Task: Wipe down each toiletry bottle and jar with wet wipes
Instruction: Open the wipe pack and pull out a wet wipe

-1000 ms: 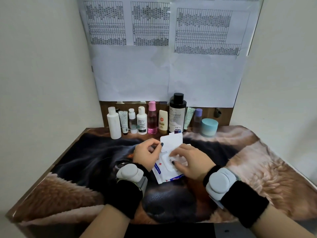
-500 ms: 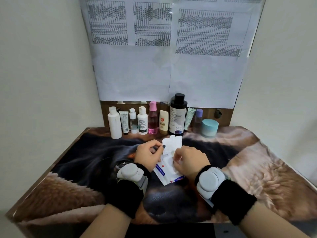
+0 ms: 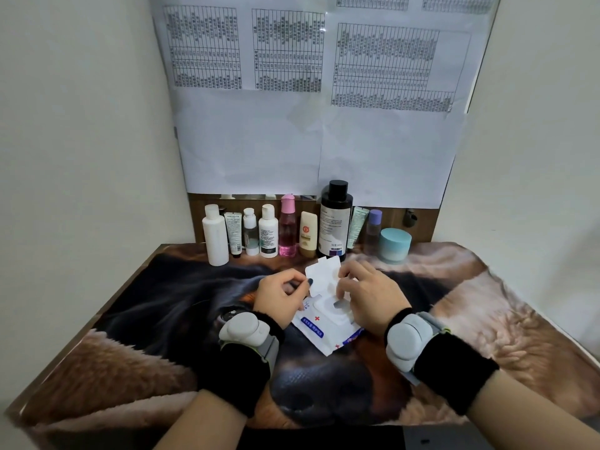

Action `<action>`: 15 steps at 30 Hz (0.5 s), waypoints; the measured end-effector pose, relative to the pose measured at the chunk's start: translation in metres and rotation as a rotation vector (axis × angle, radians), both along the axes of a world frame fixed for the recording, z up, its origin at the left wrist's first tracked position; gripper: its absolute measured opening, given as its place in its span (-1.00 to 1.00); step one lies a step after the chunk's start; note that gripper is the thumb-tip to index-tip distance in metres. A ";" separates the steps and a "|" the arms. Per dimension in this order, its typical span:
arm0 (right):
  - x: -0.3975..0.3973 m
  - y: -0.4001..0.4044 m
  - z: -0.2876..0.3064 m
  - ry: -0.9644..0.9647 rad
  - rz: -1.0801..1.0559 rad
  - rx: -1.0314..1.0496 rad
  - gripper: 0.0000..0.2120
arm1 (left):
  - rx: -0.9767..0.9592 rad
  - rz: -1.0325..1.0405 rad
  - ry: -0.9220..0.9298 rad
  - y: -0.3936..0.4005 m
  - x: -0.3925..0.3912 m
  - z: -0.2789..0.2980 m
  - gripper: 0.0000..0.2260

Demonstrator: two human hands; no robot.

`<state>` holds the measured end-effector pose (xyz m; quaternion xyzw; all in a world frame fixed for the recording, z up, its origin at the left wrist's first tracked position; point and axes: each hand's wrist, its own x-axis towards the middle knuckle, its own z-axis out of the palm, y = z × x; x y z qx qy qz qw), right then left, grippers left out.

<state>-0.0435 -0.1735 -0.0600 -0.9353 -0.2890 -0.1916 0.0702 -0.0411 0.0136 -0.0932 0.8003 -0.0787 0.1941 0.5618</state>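
Note:
A white wet wipe pack (image 3: 316, 329) with blue print lies in the middle of the table, its seal flap (image 3: 321, 274) lifted upright. My left hand (image 3: 282, 298) grips the pack's left edge. My right hand (image 3: 370, 295) rests on the pack's right side with fingertips at the open slot. Along the back stand a white bottle (image 3: 215, 237), a pink bottle (image 3: 287, 232), a tall dark bottle (image 3: 334, 222), a cream tube (image 3: 307, 237), a purple-capped bottle (image 3: 373, 228) and a teal jar (image 3: 394, 245).
A cloth printed with a dog's face (image 3: 162, 319) covers the table. Papers with tables (image 3: 292, 92) hang on the back wall. Plain walls close in on the left and right. Both wrists wear grey devices on black bands.
My right hand has shifted from pressing the pack's middle to pinching at its open slot. The flap stays lifted and my left hand keeps holding the pack.

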 end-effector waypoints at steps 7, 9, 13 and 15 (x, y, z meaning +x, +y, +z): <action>0.003 0.005 0.014 0.238 -0.127 -0.145 -0.72 | -0.013 -0.021 -0.014 -0.001 -0.003 0.003 -0.84; 0.009 0.008 0.018 0.295 -0.165 -0.244 -0.66 | -0.023 -0.017 -0.034 -0.001 -0.004 0.003 -0.84; 0.023 0.022 0.030 0.407 -0.249 -0.290 -0.50 | -0.005 -0.012 -0.060 -0.001 -0.004 0.003 -0.87; 0.024 0.028 0.037 0.460 -0.264 -0.372 -0.53 | 0.002 -0.026 -0.057 -0.001 -0.004 0.002 -0.86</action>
